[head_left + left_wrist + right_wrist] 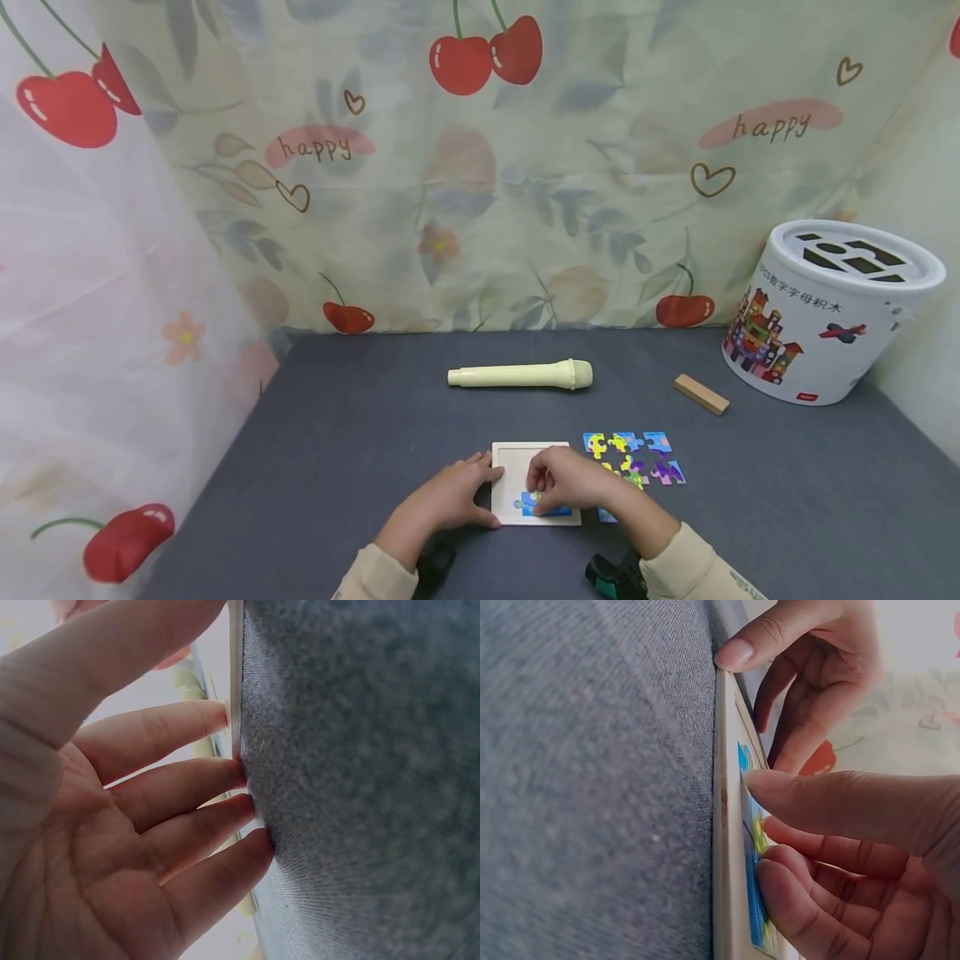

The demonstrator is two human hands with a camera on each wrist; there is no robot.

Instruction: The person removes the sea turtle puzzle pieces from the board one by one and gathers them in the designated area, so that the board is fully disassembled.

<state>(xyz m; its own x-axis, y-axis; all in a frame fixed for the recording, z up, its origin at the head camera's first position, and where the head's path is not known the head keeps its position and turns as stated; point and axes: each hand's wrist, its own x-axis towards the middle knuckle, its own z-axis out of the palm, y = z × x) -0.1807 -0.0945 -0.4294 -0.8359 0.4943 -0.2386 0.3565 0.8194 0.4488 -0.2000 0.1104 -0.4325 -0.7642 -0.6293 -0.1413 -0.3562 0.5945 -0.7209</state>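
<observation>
A pale wooden puzzle tray (513,460) lies flat on the dark cloth, with blue jigsaw pieces (555,510) along its lower side. My left hand (447,496) rests at the tray's left side. Its thumb touches the near left corner, and its other fingers extend fairly straight along the edge and the cloth, as the left wrist view shows. Over the tray, my right hand (573,479) has its fingers curled, and its thumb and fingertips pinch a blue and yellow puzzle piece (755,832) low against the board. Part of that piece is hidden behind the fingers.
Several loose puzzle pieces (656,442) lie right of the tray, partly behind the right forearm. Farther back are a cream toy microphone (517,376) and a wooden block (701,394). A white lidded bucket (817,325) stands at the back right, before a printed curtain (480,208).
</observation>
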